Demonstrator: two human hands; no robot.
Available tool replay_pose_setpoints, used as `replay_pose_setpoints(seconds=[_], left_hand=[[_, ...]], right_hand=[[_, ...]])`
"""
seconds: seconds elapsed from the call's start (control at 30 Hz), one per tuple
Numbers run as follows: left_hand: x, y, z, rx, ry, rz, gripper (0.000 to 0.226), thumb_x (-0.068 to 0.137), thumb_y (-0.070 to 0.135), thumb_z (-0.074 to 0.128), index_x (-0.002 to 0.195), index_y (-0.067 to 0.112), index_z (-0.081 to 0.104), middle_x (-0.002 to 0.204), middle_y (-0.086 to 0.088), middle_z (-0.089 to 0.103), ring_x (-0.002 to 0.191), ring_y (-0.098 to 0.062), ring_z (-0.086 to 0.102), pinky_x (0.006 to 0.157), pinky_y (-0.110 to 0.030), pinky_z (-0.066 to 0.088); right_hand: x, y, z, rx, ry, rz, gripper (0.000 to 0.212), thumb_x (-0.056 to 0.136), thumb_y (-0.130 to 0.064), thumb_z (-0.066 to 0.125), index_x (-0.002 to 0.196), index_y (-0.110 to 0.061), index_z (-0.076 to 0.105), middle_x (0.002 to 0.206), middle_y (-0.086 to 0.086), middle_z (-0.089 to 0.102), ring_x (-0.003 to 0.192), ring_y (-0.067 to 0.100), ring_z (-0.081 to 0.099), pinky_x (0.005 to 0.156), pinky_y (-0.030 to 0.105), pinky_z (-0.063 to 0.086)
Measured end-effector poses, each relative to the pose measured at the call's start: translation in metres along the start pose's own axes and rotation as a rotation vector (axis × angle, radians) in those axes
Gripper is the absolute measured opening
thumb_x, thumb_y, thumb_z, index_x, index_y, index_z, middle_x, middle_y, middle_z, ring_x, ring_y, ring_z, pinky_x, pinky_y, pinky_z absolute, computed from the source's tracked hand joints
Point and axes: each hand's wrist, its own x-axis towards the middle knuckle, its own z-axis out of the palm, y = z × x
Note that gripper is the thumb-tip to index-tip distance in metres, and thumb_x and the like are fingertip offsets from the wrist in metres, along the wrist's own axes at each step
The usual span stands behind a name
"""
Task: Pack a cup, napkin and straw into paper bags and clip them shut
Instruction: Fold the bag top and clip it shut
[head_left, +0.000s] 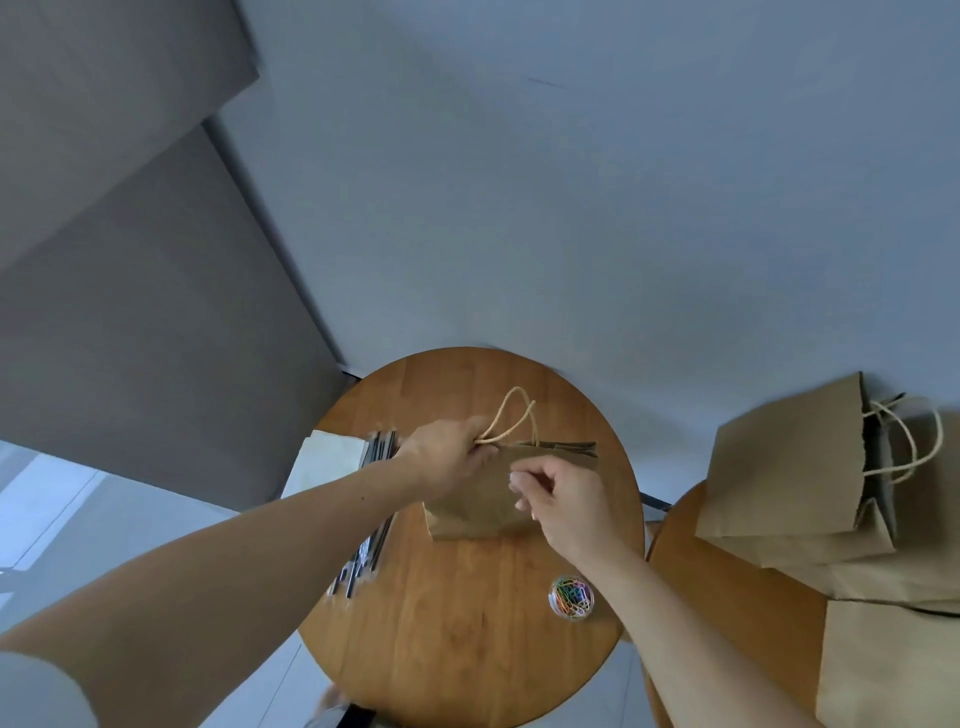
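Note:
A brown paper bag with twine handles stands on the round wooden table. My left hand grips the bag's top edge at the handles on its left side. My right hand is at the bag's upper right with its fingertips curled together in a pinch; what it pinches is too small to tell. Left of the bag lie black straws in clear wrappers and a stack of white napkins. A small clear tub of coloured paper clips sits near the table's right front.
A second wooden table at the right carries several brown paper bags lying on their sides. A grey wall rises behind the tables and a dark panel stands at the left. Pale floor shows below left.

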Motion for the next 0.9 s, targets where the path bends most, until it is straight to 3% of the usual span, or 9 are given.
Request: replay_pose_setpoints(seconds=[0.17,0.33,0.4,0.47,0.57,0.8,0.9], left_hand=[[0.003,-0.002,-0.005,-0.141,-0.011,-0.018,0.013,0.096,0.033,0.058,0.103,0.031,0.069,0.077,0.017,0.061,0.079,-0.01,0.06,0.067,-0.026,0.046],[0.004,-0.001,-0.002,-0.136,0.012,-0.015,0.009,0.096,0.033,0.06,0.088,0.036,0.062,0.063,0.017,0.052,0.07,-0.011,0.054,0.055,-0.023,0.036],[0.003,0.0,0.0,-0.125,0.013,-0.017,0.011,0.096,0.032,0.06,0.085,0.035,0.059,0.064,0.015,0.052,0.07,-0.014,0.055,0.059,-0.027,0.038],[0.003,0.0,0.001,-0.116,0.014,-0.024,0.01,0.096,0.032,0.059,0.092,0.028,0.067,0.067,0.015,0.054,0.071,-0.014,0.056,0.06,-0.027,0.039],[0.004,0.0,0.001,-0.115,0.029,-0.029,0.014,0.095,0.031,0.058,0.098,0.024,0.07,0.069,0.016,0.055,0.068,-0.008,0.055,0.054,-0.021,0.036],[0.005,0.0,0.003,-0.114,0.03,-0.018,0.007,0.095,0.03,0.059,0.089,0.031,0.062,0.069,0.017,0.054,0.071,-0.011,0.055,0.055,-0.022,0.035],[0.007,0.0,0.003,-0.119,0.025,-0.011,0.006,0.095,0.03,0.059,0.09,0.032,0.062,0.068,0.019,0.053,0.072,-0.011,0.056,0.058,-0.023,0.036]], right_hand=[[0.016,-0.015,-0.008,-0.243,0.08,-0.223,0.012,0.093,-0.019,0.066,0.1,-0.016,0.075,0.103,-0.01,0.072,0.09,0.003,0.066,0.082,0.02,0.053],[0.029,-0.018,-0.01,-0.241,0.089,-0.235,0.015,0.094,-0.015,0.064,0.106,-0.013,0.073,0.082,-0.007,0.073,0.069,0.001,0.068,0.068,0.022,0.057],[0.033,-0.018,-0.011,-0.287,0.113,-0.27,0.02,0.095,-0.015,0.063,0.113,-0.012,0.071,0.087,-0.003,0.072,0.073,0.007,0.068,0.072,0.025,0.058],[0.036,-0.019,-0.011,-0.315,0.077,-0.267,0.032,0.096,-0.016,0.061,0.127,-0.014,0.064,0.096,-0.005,0.069,0.083,0.009,0.068,0.077,0.02,0.055],[0.037,-0.018,-0.01,-0.335,-0.024,-0.195,0.045,0.095,-0.019,0.063,0.138,-0.022,0.049,0.094,-0.015,0.061,0.083,0.002,0.064,0.079,0.016,0.052],[0.045,-0.019,-0.013,-0.249,0.062,-0.148,0.017,0.089,-0.019,0.071,0.091,-0.031,0.06,0.074,-0.017,0.066,0.066,-0.002,0.065,0.06,0.009,0.048],[0.047,-0.016,-0.012,-0.194,0.088,-0.174,0.01,0.089,-0.016,0.071,0.089,-0.026,0.073,0.07,-0.015,0.068,0.064,0.001,0.065,0.061,0.014,0.051]])
